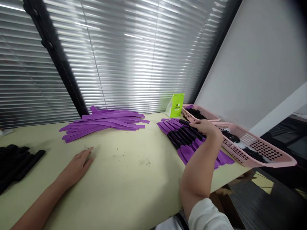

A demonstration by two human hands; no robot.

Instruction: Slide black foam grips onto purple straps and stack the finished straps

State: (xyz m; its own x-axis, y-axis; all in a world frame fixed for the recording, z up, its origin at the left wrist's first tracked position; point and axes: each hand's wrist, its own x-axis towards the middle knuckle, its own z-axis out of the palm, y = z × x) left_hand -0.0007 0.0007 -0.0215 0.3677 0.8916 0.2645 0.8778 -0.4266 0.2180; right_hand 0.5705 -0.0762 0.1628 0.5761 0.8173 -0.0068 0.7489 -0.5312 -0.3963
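Observation:
My left hand point(78, 164) rests on the tabletop with its fingers stretched out and nothing in it. To its left lie several black tubes point(19, 164). Beyond it is a loose pile of flat purple strips point(105, 123). On the right, a row of purple strips with black wrapped middles point(183, 135) lies side by side. My right hand point(205, 126) reaches over the far end of this row, its fingertips closed on the black middle of one wrapped strip. My forearm hides part of the row.
Two pink baskets, a near one point(261, 145) and a far one point(208, 114), stand at the right, both holding black cords. A green and white pouch point(176, 105) stands at the back. Window blinds point(144, 64) rise behind the pale table point(134, 185).

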